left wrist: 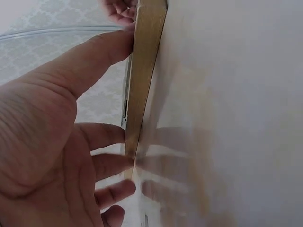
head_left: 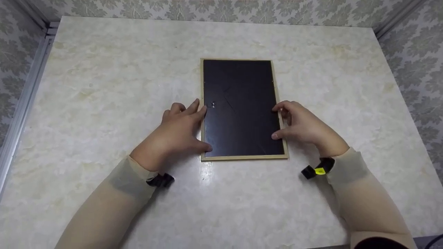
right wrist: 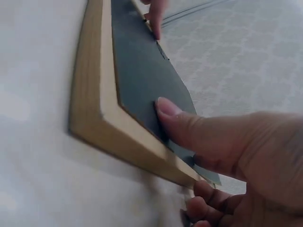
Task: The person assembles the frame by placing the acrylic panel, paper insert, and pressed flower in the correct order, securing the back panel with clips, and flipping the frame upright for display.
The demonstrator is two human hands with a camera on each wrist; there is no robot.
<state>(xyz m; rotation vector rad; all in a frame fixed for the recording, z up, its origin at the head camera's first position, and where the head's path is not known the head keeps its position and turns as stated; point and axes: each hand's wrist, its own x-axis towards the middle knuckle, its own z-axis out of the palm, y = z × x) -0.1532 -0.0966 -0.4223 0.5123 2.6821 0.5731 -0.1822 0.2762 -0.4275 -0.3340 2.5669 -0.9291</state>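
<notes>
Lying face-down on the bench [head_left: 104, 86], a wooden picture frame [head_left: 242, 107] is grasped by the left hand [head_left: 176, 129] and right hand [head_left: 301, 124] at opposite long edges.

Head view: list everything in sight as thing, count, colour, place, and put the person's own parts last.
picture frame: one, pale wood rim round a black backing board, lying face down at the table's middle.
small metal clip: one, silvery, on the black board near its left edge.
table: one, cream marbled top, filling the view.
patterned wall: grey-green damask, behind and at both sides of the table.
wrist straps: two, black, one with a yellow tag, on the wrists.
sleeves: two, beige, lower corners.
left hand: one, fingers and thumb on the frame's left edge.
right hand: one, fingers and thumb curled on the frame's right edge.
</notes>
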